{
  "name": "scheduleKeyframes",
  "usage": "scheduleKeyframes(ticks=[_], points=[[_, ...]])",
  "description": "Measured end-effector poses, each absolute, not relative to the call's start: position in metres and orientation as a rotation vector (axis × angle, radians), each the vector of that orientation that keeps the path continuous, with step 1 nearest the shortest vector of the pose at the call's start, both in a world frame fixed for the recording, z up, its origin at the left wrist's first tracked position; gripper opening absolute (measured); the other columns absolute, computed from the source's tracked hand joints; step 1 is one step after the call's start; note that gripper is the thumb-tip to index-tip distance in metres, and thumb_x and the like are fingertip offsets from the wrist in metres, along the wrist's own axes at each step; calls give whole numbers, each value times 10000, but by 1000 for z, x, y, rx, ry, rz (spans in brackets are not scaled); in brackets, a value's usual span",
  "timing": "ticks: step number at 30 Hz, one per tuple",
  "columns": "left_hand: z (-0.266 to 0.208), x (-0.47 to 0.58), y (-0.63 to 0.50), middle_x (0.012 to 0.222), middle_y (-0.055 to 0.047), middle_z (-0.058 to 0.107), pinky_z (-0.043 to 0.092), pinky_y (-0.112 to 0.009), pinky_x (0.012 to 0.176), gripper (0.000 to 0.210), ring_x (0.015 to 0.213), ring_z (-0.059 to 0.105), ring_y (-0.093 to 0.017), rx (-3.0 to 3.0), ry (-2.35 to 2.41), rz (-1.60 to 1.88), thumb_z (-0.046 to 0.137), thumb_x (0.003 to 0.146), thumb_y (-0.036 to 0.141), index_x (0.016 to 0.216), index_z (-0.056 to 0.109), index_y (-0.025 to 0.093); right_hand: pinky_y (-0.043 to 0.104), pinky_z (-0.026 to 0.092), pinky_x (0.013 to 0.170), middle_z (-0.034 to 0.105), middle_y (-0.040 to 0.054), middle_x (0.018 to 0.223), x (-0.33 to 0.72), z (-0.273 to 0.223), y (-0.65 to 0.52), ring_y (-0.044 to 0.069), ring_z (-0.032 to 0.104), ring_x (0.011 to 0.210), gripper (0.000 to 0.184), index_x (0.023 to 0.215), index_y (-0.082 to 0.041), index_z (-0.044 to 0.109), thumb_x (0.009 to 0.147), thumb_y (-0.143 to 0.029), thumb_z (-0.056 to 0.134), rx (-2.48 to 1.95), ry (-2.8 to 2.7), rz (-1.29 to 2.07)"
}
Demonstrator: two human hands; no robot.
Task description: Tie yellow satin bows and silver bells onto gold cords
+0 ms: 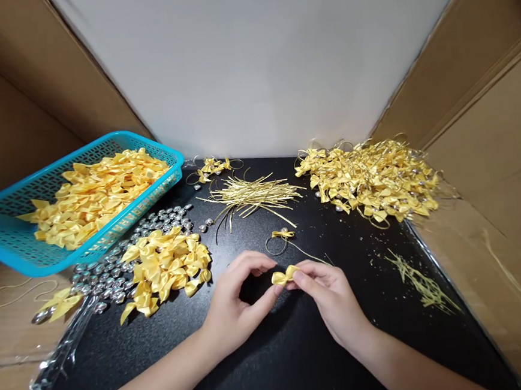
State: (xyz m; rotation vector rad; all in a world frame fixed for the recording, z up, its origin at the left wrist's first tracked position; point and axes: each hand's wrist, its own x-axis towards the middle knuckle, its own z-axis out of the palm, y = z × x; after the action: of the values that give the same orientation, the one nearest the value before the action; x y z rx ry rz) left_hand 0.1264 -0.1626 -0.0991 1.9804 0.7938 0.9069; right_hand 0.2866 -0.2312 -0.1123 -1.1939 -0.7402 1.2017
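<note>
Yellow bow [279, 277] is held above the black counter [274, 365], right hand [333, 294] pinching it, left hand [230, 299] loosely curved with thumb at its edge (touching or not, can't tell), step looks like adjusting, so next move calls for a light, steady pinch.

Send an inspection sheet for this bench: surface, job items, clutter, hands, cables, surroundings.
Surface: black tabletop, shiny film along left edge.
Job items: yellow bow in hand; turquoise basket of bows; loose bow pile; silver beads; gold cords, mid-table; corded bow pile, far right.
Clutter: thin offcuts, right side; small specks around.
Hands: right hand pinches the bow; left hand has its thumb at the bow's left loop, grip unclear.
Cables: nothing seen.
Surroundings: cardboard both sides, pale panel behind.
</note>
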Motion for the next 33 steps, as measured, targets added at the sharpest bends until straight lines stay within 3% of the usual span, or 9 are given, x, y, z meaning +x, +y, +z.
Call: scheduleKeyframes(ticks=[3, 8, 12, 19, 33], points=[[-99, 127, -164, 817, -32, 686, 514, -260, 674, 131, 713, 627, -142, 1943, 785, 830, 655, 825, 215, 953, 639, 187, 271, 567, 673, 685, 38, 786, 288, -112, -231, 140, 648, 693, 226, 724, -165, 713, 764, -387, 720, -1230, -754, 1183], [-97, 127, -163, 753, -32, 693, 498, -256, 649, 67, 659, 618, -136, 1970, 790, 747, 618, 853, 235, 853, 653, 178, 330, 552, 777, 691, 58, 882, 296, -110, -233, 177, 658, 826, 195, 1001, -191, 645, 816, -254, 654, -1370, -1160, 827], [-96, 126, -161, 711, -12, 665, 461, -253, 643, 50, 647, 579, -132, 2059, 799, 684, 620, 844, 229, 842, 655, 193, 358, 487, 797, 665, 52, 901, 304, -105, -232, 186, 611, 862, 114, 863, -225, 637, 851, -142, 559, -1342, -1695, 476], [-96, 123, -157, 781, -12, 673, 435, -261, 689, 54, 731, 574, -144, 2171, 692, 590, 582, 846, 168, 847, 628, 195, 337, 392, 761, 641, 16, 780, 304, -101, -230, 178, 564, 783, 101, 800, -206, 551, 808, -107, 567, -1414, -1890, 410], [-96, 122, -154, 746, -1, 656, 402, -265, 673, 76, 721, 541, -146, 2246, 643, 540, 561, 840, 131, 830, 611, 187, 351, 331, 805, 625, 6, 799, 304, -103, -231, 182, 531, 809, 97, 802, -198, 520, 812, -143, 599, -1545, -1963, 429]])
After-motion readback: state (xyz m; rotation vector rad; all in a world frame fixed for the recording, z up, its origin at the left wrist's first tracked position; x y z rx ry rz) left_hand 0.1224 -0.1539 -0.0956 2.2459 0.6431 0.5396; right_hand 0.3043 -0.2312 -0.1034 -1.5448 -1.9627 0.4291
